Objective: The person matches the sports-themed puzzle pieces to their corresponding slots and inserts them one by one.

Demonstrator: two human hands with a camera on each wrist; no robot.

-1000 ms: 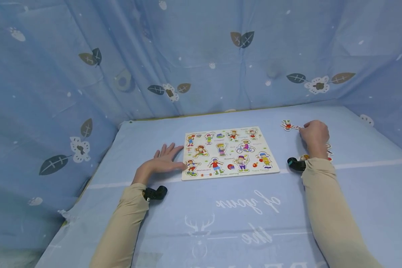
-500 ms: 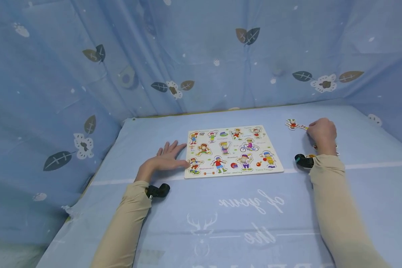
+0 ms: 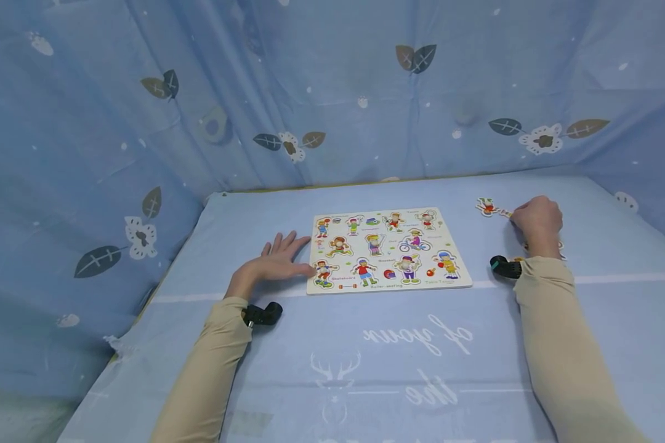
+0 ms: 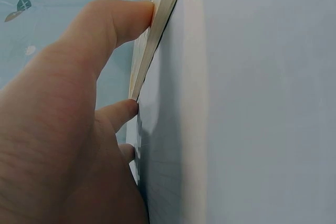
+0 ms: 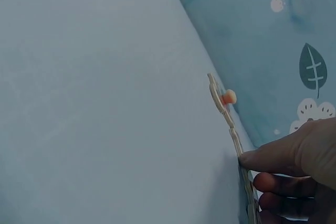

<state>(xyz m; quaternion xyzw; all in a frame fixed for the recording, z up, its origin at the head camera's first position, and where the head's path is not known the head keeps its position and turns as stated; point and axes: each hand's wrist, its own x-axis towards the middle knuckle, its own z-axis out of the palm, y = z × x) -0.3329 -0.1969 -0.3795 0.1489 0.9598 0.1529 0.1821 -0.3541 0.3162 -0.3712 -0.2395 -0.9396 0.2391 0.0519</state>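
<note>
In the head view my left hand [image 3: 274,264] lies with fingers spread at the left side of a wooden peg puzzle board [image 3: 324,247]. Its thumb touches the board's near left corner; the left wrist view shows the thumb [image 4: 128,18] and a fingertip against the board's edge. To the board's right, my right hand [image 3: 540,223] has curled fingers low over the table, pinching a flat puzzle piece [image 5: 236,141] whose picture is mostly hidden. A child-figure puzzle piece [image 3: 486,207] with a peg lies just left of that hand.
More puzzle pieces [image 3: 561,249] lie partly hidden behind the right wrist. Child figures in sports poses fill the board. A pale blue printed cloth [image 3: 410,369] covers the table, and a blue patterned curtain [image 3: 343,74] hangs behind it.
The whole head view has shifted a little, with everything appearing farther right. Relative to the board and pieces, both hands stay nearly where they were.
</note>
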